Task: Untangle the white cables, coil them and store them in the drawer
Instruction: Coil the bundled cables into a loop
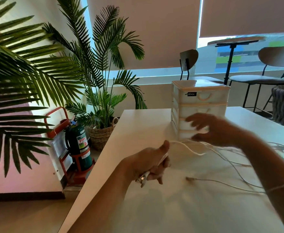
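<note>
White cables lay loosely tangled across the white table, one strand running up into the left hand, which gripped it with curled fingers. The blurred right hand hovered with fingers spread in front of the small drawer unit at the table's far edge. Beyond stood palm plants, a fire extinguisher, 2 chairs and drawn blinds.

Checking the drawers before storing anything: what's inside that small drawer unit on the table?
Cannot tell. The drawer unit has its visible drawers closed, with cloudy fronts that show nothing inside. The right hand, blurred, covers the lower drawers.
</note>
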`<action>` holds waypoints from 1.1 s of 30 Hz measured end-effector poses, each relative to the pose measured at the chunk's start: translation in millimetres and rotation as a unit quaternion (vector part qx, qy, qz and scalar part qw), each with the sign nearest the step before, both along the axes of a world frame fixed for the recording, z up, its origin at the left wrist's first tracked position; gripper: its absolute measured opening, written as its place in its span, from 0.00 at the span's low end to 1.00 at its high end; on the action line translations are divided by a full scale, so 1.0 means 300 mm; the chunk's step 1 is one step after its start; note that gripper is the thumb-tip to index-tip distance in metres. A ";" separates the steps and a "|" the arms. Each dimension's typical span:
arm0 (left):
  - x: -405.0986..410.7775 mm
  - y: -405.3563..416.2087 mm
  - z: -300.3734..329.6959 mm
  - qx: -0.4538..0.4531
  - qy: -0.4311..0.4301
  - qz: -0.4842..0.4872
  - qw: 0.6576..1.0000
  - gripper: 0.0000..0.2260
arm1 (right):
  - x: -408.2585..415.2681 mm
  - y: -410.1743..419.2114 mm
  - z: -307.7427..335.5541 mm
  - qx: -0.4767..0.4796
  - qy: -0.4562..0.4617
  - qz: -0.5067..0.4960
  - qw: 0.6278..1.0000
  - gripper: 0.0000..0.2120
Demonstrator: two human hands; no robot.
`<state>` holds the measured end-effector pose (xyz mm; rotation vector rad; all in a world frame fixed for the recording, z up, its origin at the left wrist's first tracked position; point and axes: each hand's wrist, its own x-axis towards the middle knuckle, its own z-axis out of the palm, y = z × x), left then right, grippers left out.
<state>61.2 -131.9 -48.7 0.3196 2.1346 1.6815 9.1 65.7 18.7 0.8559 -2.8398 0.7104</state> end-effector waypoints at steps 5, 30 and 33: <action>0.001 -0.011 0.001 0.134 -0.051 -0.015 0.990 0.28 | 0.085 -0.171 -0.076 -0.088 0.058 0.150 0.983 0.09; -0.021 -0.075 -0.010 0.274 -0.064 -0.169 0.945 0.16 | -0.036 -0.101 -0.175 -0.265 -0.081 0.044 0.960 0.26; -0.020 -0.101 -0.001 0.294 -0.066 -0.179 0.936 0.16 | -0.061 -0.042 -0.198 -0.211 -0.108 0.008 0.971 0.23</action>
